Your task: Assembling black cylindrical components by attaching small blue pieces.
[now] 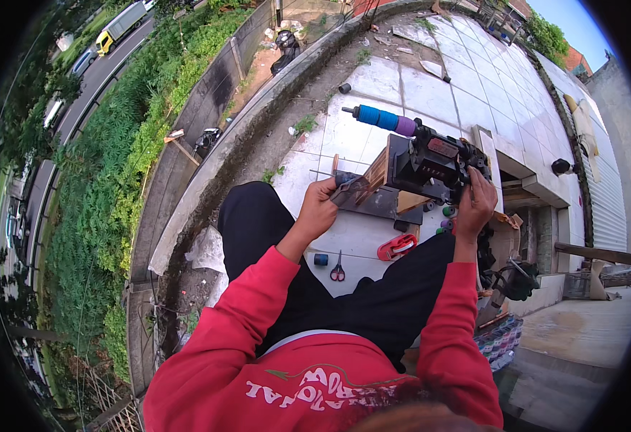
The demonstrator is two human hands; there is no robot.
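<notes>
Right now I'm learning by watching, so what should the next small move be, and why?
Perhaps raise the left hand slightly toward the blue-and-purple roll: it holds a small dark item lower than that roll in the picture, while the right hand is at the black machine.

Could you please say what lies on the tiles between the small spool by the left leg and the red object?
The head view shows the scissors between the spool and the red object.

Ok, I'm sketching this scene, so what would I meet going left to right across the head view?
Yellow-cabbed truck → left hand → red object on the tiles → right hand → corrugated sheet.
</notes>
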